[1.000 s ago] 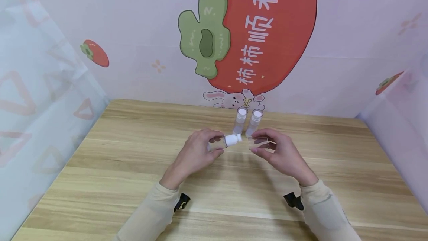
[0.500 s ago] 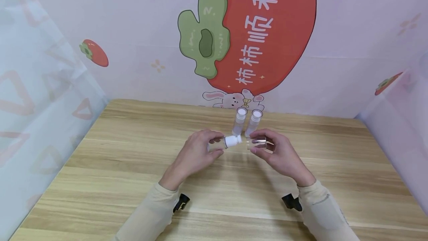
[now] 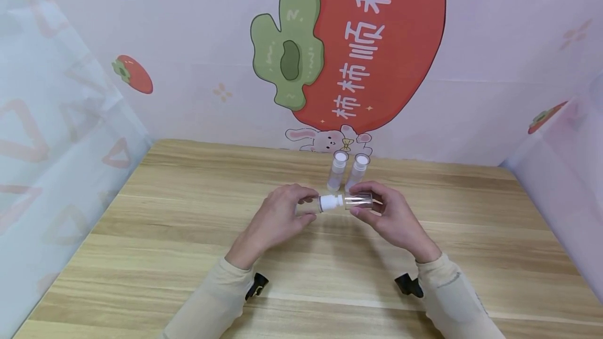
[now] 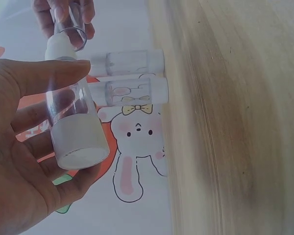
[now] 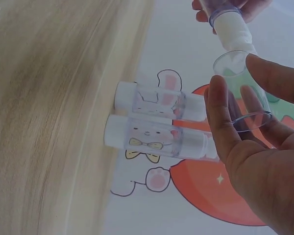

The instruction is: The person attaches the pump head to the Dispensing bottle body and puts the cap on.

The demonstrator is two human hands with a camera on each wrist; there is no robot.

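Observation:
My left hand (image 3: 278,218) grips a small clear pump bottle (image 4: 78,139) with a white base and a white pump head (image 3: 328,202). The bottle lies almost level above the table, its head pointing right. Facing it, a clear cylindrical cap (image 3: 359,201) is pinched between the thumb and fingers of my right hand (image 3: 398,221). The cap's open rim (image 5: 231,63) is at the nozzle tip; whether the tip has entered cannot be told. Just beyond the hands, two similar bottles stand upright with clear caps on, a left one (image 3: 336,172) and a right one (image 3: 358,170).
The wooden table (image 3: 188,255) reaches back to a printed backdrop (image 3: 202,41) with a large persimmon and a rabbit. The standing bottles are near the table's back edge, side by side. Black wrist mounts (image 3: 256,285) sit at both sleeves.
My right hand has carried the cap slightly left, and the gap between cap and pump head has narrowed. The bottle's head has dipped a little, lining up with the cap.

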